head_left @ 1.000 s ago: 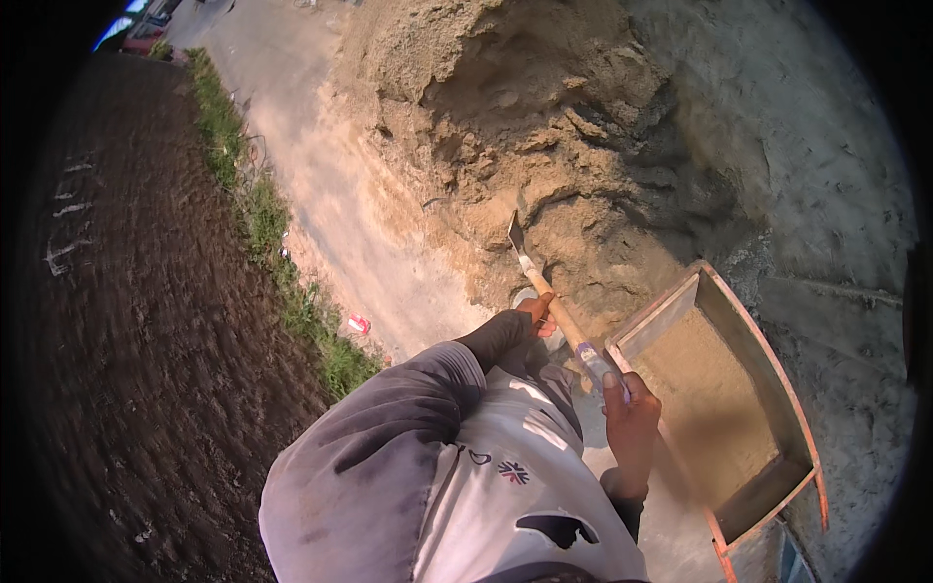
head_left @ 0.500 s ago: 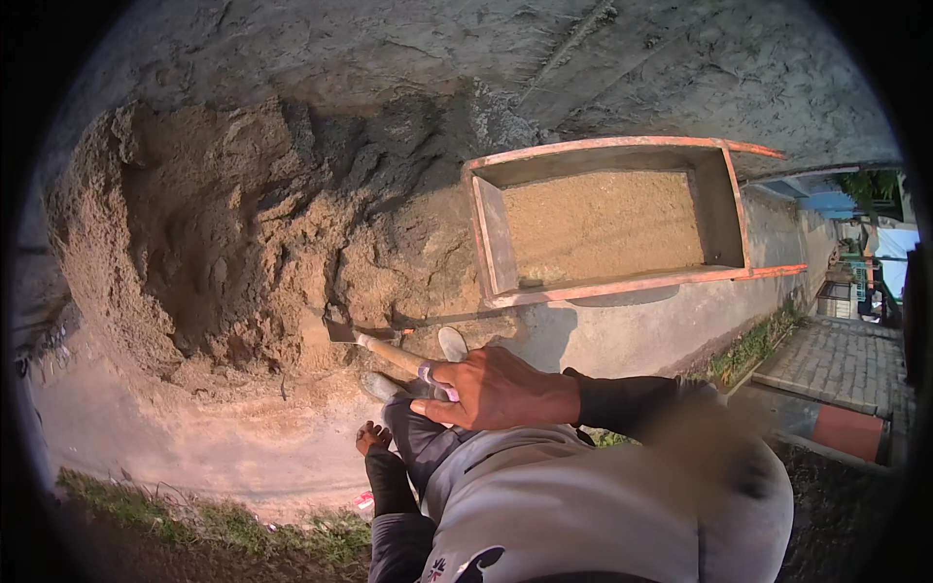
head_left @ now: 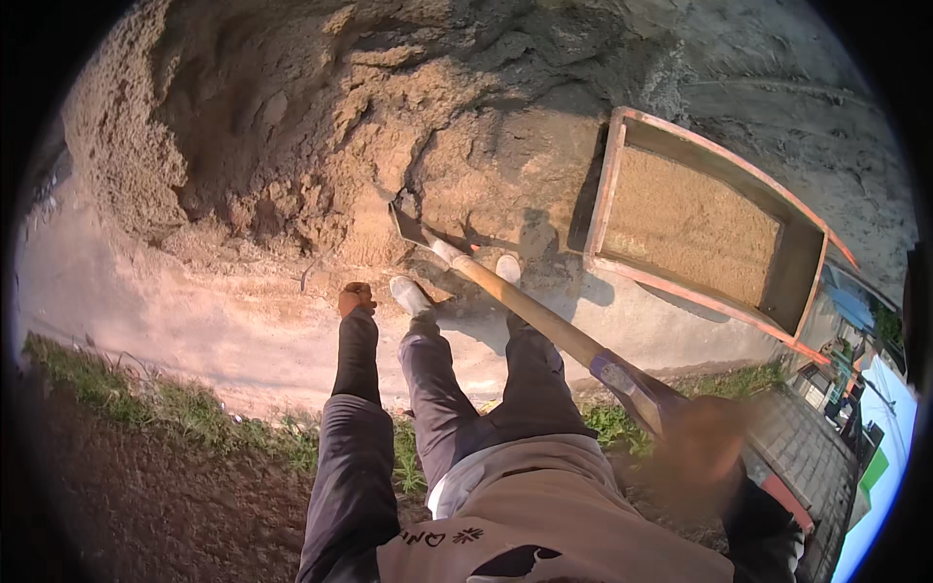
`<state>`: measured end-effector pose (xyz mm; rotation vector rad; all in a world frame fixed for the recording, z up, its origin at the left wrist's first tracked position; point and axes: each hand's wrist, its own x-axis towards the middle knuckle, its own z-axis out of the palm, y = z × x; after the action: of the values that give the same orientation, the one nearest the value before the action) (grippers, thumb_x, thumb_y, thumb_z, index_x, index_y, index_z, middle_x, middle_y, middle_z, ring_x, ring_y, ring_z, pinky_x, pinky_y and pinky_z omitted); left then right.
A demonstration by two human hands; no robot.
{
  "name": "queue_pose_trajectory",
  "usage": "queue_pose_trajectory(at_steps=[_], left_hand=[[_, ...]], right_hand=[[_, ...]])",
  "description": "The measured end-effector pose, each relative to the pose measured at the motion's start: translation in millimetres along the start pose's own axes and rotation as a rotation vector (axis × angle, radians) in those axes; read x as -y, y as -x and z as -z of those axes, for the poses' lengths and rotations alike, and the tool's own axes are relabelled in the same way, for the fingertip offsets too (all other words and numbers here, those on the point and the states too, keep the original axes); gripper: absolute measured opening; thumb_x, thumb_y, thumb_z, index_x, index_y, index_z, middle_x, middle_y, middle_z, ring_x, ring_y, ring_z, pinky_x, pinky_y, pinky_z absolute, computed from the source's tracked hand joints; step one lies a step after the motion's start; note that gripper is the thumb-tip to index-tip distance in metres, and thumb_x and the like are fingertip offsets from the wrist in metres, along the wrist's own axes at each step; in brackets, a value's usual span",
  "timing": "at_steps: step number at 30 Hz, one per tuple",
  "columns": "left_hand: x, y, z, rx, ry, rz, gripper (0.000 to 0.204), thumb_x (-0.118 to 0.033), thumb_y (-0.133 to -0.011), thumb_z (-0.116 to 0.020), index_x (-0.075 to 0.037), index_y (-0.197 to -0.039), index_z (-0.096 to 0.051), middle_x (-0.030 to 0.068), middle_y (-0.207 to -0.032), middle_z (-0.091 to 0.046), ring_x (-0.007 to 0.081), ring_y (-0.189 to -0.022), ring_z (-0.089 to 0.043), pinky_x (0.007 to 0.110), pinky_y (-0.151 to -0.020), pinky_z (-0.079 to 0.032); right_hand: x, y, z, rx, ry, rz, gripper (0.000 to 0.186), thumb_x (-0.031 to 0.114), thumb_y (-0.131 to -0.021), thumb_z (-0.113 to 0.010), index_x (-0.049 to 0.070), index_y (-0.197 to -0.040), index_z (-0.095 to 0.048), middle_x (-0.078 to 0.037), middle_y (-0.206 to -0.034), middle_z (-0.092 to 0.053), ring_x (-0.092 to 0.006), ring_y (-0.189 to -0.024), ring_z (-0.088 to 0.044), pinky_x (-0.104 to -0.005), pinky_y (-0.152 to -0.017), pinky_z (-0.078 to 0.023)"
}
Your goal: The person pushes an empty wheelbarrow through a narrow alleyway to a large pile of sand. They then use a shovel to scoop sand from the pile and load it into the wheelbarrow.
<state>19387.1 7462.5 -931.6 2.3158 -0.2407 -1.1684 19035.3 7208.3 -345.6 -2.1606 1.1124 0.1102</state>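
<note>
A long wooden-handled shovel point(head_left: 530, 311) runs from lower right up to the sand pile point(head_left: 321, 146), with its metal blade point(head_left: 408, 225) at the pile's foot. My right hand point(head_left: 702, 449), blurred, grips the handle's upper end near my waist. Reaching down on my left side, my left hand point(head_left: 356, 296) is off the shovel, with its fingers curled and nothing in it. My two white shoes point(head_left: 408, 293) stand on the pale ground just behind the blade.
An orange-rimmed wheelbarrow tray point(head_left: 610, 185), part-filled with sand, stands to the right of the pile. A strip of grass point(head_left: 146, 403) and dark soil point(head_left: 126, 496) lie behind my feet. Paving and a painted kerb point(head_left: 787, 496) are at far right.
My left hand has let go of the shovel handle and now hangs beside my leg. My right hand has slid to the handle's upper end. The view has swung round.
</note>
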Motion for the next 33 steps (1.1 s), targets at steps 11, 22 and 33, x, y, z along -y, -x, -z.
queue_pose_trajectory(at_steps=[11,22,33], left_hand=[[21,-85,1,-0.108,-0.519,0.033,0.031,-0.02,-0.085,-0.055,-0.003,-0.107,-0.067,0.0081,-0.145,-0.044,0.0319,-0.097,-0.067,0.045,-0.085,-0.052],[29,-147,-6,0.121,-0.64,-0.004,0.043,-0.025,-0.09,-0.045,-0.015,-0.131,-0.054,0.0093,-0.133,-0.057,0.0307,-0.113,-0.061,0.041,-0.095,-0.047],[16,-57,20,0.286,-0.662,-0.059,0.037,-0.023,-0.081,-0.06,0.002,-0.11,-0.063,0.0208,-0.121,-0.057,0.0359,-0.116,-0.057,0.041,-0.099,-0.045]], right_hand=[[53,3,-34,0.22,0.082,-0.161,0.039,0.037,-0.095,-0.049,0.001,-0.092,-0.064,-0.012,-0.081,-0.067,-0.0251,-0.071,-0.062,-0.0382,-0.059,-0.049],[68,-22,-44,0.254,0.128,-0.19,0.037,0.034,-0.095,-0.048,0.001,-0.093,-0.064,-0.012,-0.08,-0.066,-0.0251,-0.07,-0.062,-0.0372,-0.059,-0.049],[78,-13,-47,0.227,0.154,-0.162,0.035,0.031,-0.095,-0.048,0.0,-0.093,-0.063,-0.013,-0.08,-0.066,-0.0251,-0.07,-0.062,-0.0361,-0.059,-0.049]])
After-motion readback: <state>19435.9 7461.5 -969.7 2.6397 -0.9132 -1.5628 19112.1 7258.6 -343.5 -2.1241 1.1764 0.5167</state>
